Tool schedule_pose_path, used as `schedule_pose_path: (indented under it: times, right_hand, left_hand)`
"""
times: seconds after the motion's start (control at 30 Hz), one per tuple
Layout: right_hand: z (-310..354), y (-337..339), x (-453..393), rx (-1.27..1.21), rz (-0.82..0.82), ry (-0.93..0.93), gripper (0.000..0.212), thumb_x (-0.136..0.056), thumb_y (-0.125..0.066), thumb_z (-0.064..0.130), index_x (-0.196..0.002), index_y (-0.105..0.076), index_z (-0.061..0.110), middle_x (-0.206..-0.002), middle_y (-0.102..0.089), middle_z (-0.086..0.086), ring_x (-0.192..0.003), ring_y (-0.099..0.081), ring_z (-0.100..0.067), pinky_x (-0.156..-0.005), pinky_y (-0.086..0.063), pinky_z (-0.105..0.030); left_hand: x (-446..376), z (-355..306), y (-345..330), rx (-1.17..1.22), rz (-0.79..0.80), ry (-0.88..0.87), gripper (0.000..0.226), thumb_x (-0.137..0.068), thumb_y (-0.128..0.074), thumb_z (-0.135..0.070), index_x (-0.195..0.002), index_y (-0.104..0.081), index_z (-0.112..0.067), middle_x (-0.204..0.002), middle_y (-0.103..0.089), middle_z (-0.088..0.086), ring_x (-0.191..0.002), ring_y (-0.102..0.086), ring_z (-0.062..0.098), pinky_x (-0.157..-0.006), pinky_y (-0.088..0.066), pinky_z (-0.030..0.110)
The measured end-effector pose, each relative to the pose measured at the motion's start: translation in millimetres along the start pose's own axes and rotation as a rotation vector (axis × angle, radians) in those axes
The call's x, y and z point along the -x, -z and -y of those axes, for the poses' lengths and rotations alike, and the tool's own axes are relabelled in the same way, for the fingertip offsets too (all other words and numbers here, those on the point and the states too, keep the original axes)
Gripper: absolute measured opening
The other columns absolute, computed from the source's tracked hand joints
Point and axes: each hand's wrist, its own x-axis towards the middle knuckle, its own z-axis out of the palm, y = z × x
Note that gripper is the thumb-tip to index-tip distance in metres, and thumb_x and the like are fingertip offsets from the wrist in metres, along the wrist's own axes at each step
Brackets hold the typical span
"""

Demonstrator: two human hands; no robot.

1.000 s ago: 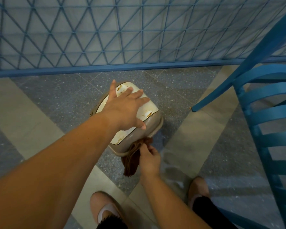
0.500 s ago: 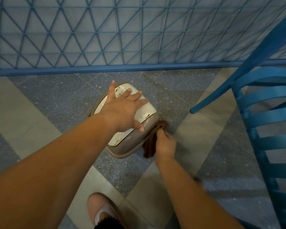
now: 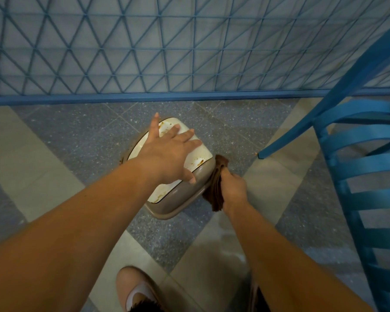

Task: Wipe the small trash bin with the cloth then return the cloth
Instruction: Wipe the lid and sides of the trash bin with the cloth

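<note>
Speckled grey-and-beige floor tiles (image 3: 81, 140) run up to a blue lattice wall (image 3: 189, 48); small trash bin (image 3: 182, 199) sits on the floor just short of the baseboard, taupe body w/ a white, brown-stained lid (image 3: 200, 152).

Change: cloth (image 3: 216, 190) was under the near front edge of the bin a sec ago, now it's up along the right side wall, approx mid-height to the rim corner. So the wipe has travelled round from front to right flank, i.e. mid-wipe, not finishing.

Right hand (image 3: 233, 190) fist curled round the bunched brown cloth, pressing it flat vs the bin's side. Left hand (image 3: 167, 156) same spot as before: fingers spread straight, palm flat on the lid, bracing the bin, not gripping.

Judgement: lid stains look untouched, far + left sides not yet reached, cloth return not started. Bin likely light, so the brace matters.

Outward: blue slatted chair (image 3: 365, 176) at right, its leg tip near the cloth; one foot in a slipper (image 3: 137, 291) at bottom.
</note>
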Motion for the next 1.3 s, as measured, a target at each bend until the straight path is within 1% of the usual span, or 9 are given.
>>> schedule_pose_path:
  times: [0.1,0.2,0.3,0.47,0.67,0.77,0.93,1.07,1.3]
  right_hand:
    - [-1,4,-1,0.025,0.043,-0.02,0.025,-0.087,-0.063,0.03,-0.071,-0.065,0.011,-0.086,-0.07,-0.016,-0.086,-0.067,-0.033,-0.081,-0.056,-0.047]
    - [-8,7,1,0.056,0.074,-0.041,0.025,-0.088,-0.06,0.031,-0.073,-0.064,0.011,-0.089,-0.069,-0.015,-0.09,-0.066,-0.031,-0.088,-0.054,-0.047]
    - [-24,7,9,0.082,0.121,-0.086,0.024,-0.088,-0.059,0.035,-0.084,-0.064,0.011,-0.097,-0.068,-0.013,-0.093,-0.064,-0.029,-0.093,-0.051,-0.046]
    - [-59,2,31,0.04,0.174,-0.135,0.025,-0.088,-0.062,0.029,-0.097,-0.065,0.006,-0.103,-0.069,-0.018,-0.095,-0.066,-0.031,-0.093,-0.052,-0.05]
    - [-77,7,49,0.031,0.248,-0.084,0.018,-0.093,-0.054,0.013,-0.096,-0.066,0.0,-0.1,-0.069,-0.025,-0.09,-0.066,-0.031,-0.079,-0.054,-0.038]
    - [-78,9,53,-0.013,0.187,0.006,0.015,-0.092,-0.056,0.012,-0.087,-0.068,0.007,-0.093,-0.071,-0.019,-0.086,-0.067,-0.029,-0.083,-0.053,-0.042]
    - [-76,2,57,-0.008,0.212,0.109,0.014,-0.093,-0.057,0.015,-0.095,-0.07,0.011,-0.092,-0.074,-0.01,-0.086,-0.069,-0.022,-0.079,-0.055,-0.034]
    - [-83,-8,53,0.068,0.218,0.088,0.013,-0.092,-0.057,0.015,-0.088,-0.07,0.012,-0.092,-0.073,-0.013,-0.091,-0.069,-0.028,-0.083,-0.054,-0.04]
    - [-75,-14,46,0.035,0.138,0.045,0.014,-0.09,-0.059,0.021,-0.09,-0.068,0.011,-0.094,-0.072,-0.016,-0.085,-0.067,-0.022,-0.084,-0.054,-0.044]
  left_hand:
    - [7,0,-3,0.031,-0.072,0.053,0.101,-0.073,-0.053,-0.074,-0.15,0.002,-0.038,-0.161,0.007,-0.006,-0.146,0.015,0.024,-0.106,0.022,0.061]
    - [26,-4,-13,0.138,-0.189,0.249,0.124,-0.064,-0.062,-0.074,-0.147,0.02,-0.033,-0.157,0.024,-0.002,-0.143,0.025,0.026,-0.106,0.024,0.058]
    - [51,-15,-29,0.304,-0.25,0.473,0.125,-0.067,-0.066,-0.068,-0.147,0.022,-0.03,-0.156,0.029,-0.002,-0.143,0.026,0.026,-0.104,0.026,0.052]
    - [91,-29,-59,0.684,-0.275,0.747,0.104,-0.079,-0.065,-0.054,-0.151,0.006,-0.033,-0.159,0.019,-0.004,-0.146,0.015,0.022,-0.115,0.008,0.056]
    - [92,-46,-59,1.131,-0.252,0.972,0.126,-0.064,-0.075,-0.06,-0.151,0.007,-0.022,-0.16,0.009,0.001,-0.147,0.004,0.02,-0.117,-0.003,0.054]
    - [87,-55,-64,1.282,-0.29,1.029,0.13,-0.064,-0.08,-0.052,-0.151,0.009,-0.014,-0.16,0.005,0.004,-0.147,0.0,0.02,-0.119,-0.008,0.048]
    - [82,-59,-70,1.26,-0.277,1.079,0.126,-0.067,-0.074,-0.058,-0.151,0.01,-0.014,-0.159,0.012,-0.001,-0.147,0.006,0.017,-0.118,-0.002,0.05]
    - [78,-56,-74,1.199,-0.245,1.109,0.125,-0.067,-0.071,-0.063,-0.152,0.009,-0.016,-0.159,0.014,-0.002,-0.147,0.005,0.018,-0.117,0.004,0.051]
    - [77,-60,-73,1.137,-0.213,1.131,0.123,-0.07,-0.065,-0.067,-0.151,0.013,-0.018,-0.159,0.018,-0.002,-0.147,0.012,0.015,-0.113,0.014,0.05]
